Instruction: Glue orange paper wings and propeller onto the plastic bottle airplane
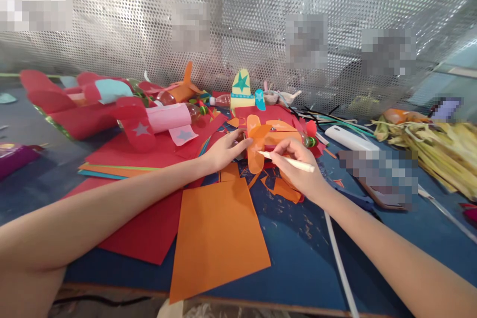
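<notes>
My right hand (298,166) is closed round a white pen-like stick (286,161) whose tip touches an orange paper wing (257,151). That wing belongs to an orange paper aeroplane built on a plastic bottle (278,138). My left hand (225,151) rests against the aeroplane's left side, fingers pressed on it and holding it steady. A large orange paper sheet (218,236) lies in front of both hands, with orange scraps (281,189) under my right hand.
Red paper sheets (149,228) lie to the left on the blue table (305,253). Red paper aeroplanes (85,107) stand at back left, a yellow star-marked tail piece (241,90) behind. Dry yellow leaves (436,149) are piled right. A white rod (341,268) lies near. A perforated metal wall (238,35) stands behind.
</notes>
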`<state>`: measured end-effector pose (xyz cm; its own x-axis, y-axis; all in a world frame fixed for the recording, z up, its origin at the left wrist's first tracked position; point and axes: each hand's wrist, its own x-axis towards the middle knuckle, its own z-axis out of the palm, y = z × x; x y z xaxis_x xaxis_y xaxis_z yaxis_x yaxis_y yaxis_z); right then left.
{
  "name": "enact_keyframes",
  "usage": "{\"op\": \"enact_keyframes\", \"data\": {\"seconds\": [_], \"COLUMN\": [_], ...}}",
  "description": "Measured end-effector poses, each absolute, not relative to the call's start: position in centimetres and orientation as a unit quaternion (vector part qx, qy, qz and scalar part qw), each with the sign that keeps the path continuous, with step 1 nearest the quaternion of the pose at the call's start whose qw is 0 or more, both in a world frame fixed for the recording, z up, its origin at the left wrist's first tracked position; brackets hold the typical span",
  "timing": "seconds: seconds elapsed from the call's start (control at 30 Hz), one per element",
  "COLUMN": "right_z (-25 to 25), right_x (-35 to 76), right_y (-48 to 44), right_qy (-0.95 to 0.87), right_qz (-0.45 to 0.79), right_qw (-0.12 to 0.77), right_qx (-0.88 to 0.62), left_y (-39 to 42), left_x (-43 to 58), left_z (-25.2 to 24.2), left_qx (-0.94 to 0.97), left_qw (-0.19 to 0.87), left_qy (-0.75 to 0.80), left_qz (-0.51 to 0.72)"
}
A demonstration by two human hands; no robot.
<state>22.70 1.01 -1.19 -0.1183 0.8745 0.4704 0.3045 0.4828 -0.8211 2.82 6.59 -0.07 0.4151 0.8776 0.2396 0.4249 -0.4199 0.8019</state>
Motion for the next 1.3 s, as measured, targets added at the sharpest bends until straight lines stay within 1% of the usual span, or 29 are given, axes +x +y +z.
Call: {"op": "enact_keyframes", "data": {"seconds": [0.2, 0.4, 0.83, 1.3], "right_z": [-1.04, -0.52, -0.44, -0.35], "right_x": [22.42, 22.14, 22.21, 22.18], "right_y": [0.9, 0.52, 0.44, 0.43], "right_qy": [-0.695, -0.704, -0.706, -0.708], "right_qz": [0.276, 0.266, 0.289, 0.29], "right_qw": [0.519, 0.507, 0.484, 0.484], "right_qx": [-0.414, -0.421, -0.429, -0.425], "left_y": [6.58, 6.49, 6.44, 6.58], "left_x": [2.84, 2.8, 2.74, 2.69], "left_z": [-0.04, 0.01, -0.04, -0.18], "left_qx": [0.774, 0.772, 0.766, 0.77], "left_qw": [0.332, 0.335, 0.346, 0.342], "left_qy": [0.421, 0.423, 0.424, 0.42], "left_qz": [0.337, 0.337, 0.337, 0.338]}}
